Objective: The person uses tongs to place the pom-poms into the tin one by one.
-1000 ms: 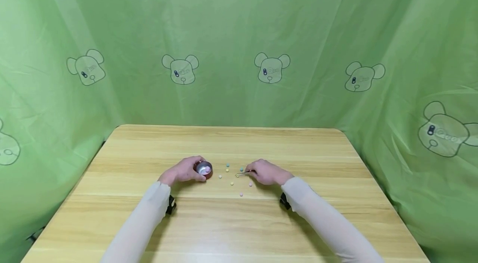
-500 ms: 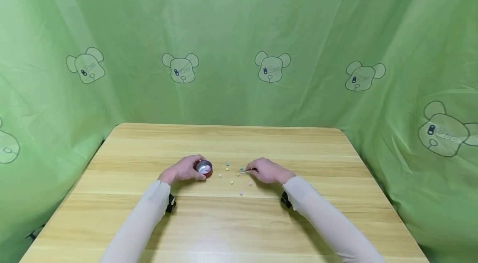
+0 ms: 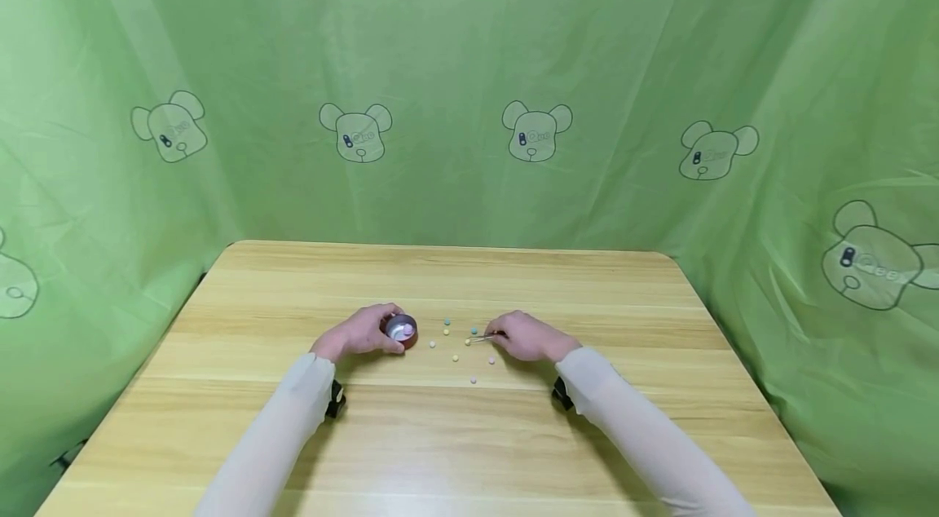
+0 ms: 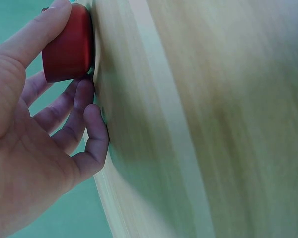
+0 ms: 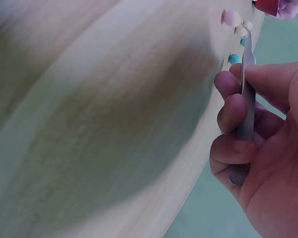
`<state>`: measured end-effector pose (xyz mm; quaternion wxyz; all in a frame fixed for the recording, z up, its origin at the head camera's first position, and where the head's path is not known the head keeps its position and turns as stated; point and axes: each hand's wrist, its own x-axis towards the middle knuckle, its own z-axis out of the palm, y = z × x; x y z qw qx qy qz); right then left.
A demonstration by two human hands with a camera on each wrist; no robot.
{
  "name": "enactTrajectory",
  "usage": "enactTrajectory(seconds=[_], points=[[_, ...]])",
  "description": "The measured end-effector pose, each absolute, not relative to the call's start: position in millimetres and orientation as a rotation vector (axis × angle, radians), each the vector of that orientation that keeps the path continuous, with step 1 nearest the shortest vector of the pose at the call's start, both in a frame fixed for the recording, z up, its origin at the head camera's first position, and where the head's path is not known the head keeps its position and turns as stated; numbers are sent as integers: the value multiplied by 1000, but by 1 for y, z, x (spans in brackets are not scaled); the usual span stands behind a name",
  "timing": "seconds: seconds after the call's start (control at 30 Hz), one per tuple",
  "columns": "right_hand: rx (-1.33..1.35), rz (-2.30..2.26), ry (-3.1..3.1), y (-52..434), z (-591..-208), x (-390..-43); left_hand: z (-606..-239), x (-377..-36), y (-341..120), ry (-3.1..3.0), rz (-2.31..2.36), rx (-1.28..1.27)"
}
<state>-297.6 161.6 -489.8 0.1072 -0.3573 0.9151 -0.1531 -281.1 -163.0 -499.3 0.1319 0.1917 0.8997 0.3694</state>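
Note:
A small red cup [image 3: 402,329] with a shiny metal inside stands on the wooden table [image 3: 440,435], with a pink pellet in it. My left hand [image 3: 361,333] grips the red cup [image 4: 68,43], thumb and fingers curled round its side. My right hand [image 3: 525,337] pinches metal tweezers [image 3: 480,338] between thumb and fingers. The tweezers [image 5: 246,94] point left, their tips at a pale pellet [image 5: 248,25] on the table. Several small coloured pellets [image 3: 456,357] lie scattered between the two hands: teal, yellow, cream and pink.
Green cloth with bear prints [image 3: 537,132] hangs behind and to both sides of the table. The table's back edge [image 3: 447,248] lies well beyond the hands. Black wrist straps [image 3: 336,401] show under both sleeves.
Almost nothing has moved. The right hand with the tweezers has shifted very slightly right and back; the left hand still holds the cup.

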Motion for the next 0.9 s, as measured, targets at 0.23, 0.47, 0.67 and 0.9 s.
enactTrajectory(seconds=[0.23, 0.47, 0.67, 0.9], points=[[-1134, -436, 2692, 164, -491, -298, -499, -281, -163, 2615, 1067, 550], [-1146, -442, 2695, 166, -490, -298, -498, -281, -163, 2617, 1064, 548], [-1152, -457, 2707, 166, -488, -299, -496, -280, -163, 2613, 1072, 537], [-1153, -486, 2702, 165, -484, -298, -499, -281, -163, 2607, 1079, 552]])
